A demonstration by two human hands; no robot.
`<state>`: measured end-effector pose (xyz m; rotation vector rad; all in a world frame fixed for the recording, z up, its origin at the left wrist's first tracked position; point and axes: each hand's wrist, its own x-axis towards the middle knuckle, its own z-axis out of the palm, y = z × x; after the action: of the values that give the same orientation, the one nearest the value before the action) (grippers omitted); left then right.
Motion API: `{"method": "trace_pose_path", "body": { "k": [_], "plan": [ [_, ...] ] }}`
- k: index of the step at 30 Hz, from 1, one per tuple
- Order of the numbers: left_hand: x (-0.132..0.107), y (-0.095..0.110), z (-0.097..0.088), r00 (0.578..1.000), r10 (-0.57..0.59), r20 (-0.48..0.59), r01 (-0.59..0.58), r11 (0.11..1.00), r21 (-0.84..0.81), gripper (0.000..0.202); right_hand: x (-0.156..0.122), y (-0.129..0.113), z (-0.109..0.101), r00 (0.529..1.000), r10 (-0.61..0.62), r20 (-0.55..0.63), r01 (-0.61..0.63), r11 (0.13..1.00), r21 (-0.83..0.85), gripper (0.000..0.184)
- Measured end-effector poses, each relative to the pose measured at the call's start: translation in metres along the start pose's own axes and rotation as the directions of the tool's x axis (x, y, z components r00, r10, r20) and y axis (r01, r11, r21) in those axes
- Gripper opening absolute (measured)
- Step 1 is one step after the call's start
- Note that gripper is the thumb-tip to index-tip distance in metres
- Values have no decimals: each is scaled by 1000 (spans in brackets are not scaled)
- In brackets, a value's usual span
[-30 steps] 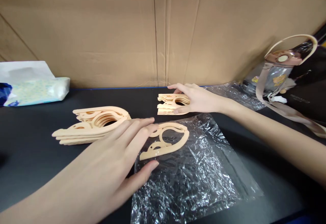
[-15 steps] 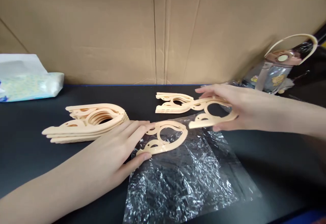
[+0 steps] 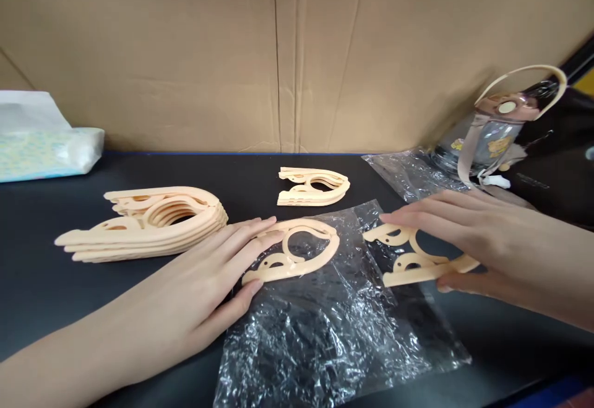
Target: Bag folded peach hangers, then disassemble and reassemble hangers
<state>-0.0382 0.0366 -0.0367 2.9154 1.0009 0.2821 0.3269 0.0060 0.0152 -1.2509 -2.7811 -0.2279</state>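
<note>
My left hand (image 3: 204, 290) lies flat with fingers stretched out, fingertips touching a peach plastic hanger piece (image 3: 297, 253) that rests on a crinkled clear plastic bag (image 3: 334, 327). My right hand (image 3: 468, 241) holds a second peach hanger piece (image 3: 413, 259) low over the bag's right side, thumb under it and fingers over it. A large stack of the same pieces (image 3: 148, 222) sits to the left on the black table (image 3: 55, 296). A small stack (image 3: 310, 186) lies further back in the middle.
A cardboard wall (image 3: 278, 55) closes the back. A tissue pack (image 3: 44, 142) lies at the far left. At the right stand a clear water bottle with a beige strap (image 3: 501, 129), another clear bag (image 3: 408, 173) and a dark bag (image 3: 557, 166).
My right hand took one piece from the small back stack and carried it right and toward me, down to the clear bag. My left hand stayed on the first piece.
</note>
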Motion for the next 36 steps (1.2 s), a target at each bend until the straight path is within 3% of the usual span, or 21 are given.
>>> {"method": "trace_pose_path", "body": {
  "k": [3,8,12,16,19,24,28,32,36],
  "plan": [
    [1,-3,1,1000,20,-7,-20,1000,23,53,3,-5,-2,998,-31,46,28,998,52,69],
    [1,-6,6,999,37,-26,-36,999,35,56,0,-16,-2,979,52,195,-87,981,172,83],
    [-2,-5,6,999,46,-4,-46,999,9,71,4,-21,5,960,62,273,-142,949,280,81],
    [-6,-2,5,995,78,64,-75,996,-48,101,18,-25,14,972,-14,233,-87,904,419,85],
    [-7,-2,6,995,73,70,-69,996,-60,111,24,-26,15,969,-57,241,-60,890,452,84],
    [-6,-1,7,991,85,102,-81,996,-48,112,12,-13,10,978,-6,211,-72,930,360,95],
    [-7,1,8,991,70,114,-64,997,-53,114,4,-3,10,977,5,212,-85,926,368,82],
    [-8,0,9,992,68,110,-61,996,-70,115,10,-11,13,970,-22,244,-76,918,388,77],
    [-11,3,13,995,66,80,-63,997,-41,116,21,-28,18,985,-42,169,-29,919,393,79]
  ]
}}
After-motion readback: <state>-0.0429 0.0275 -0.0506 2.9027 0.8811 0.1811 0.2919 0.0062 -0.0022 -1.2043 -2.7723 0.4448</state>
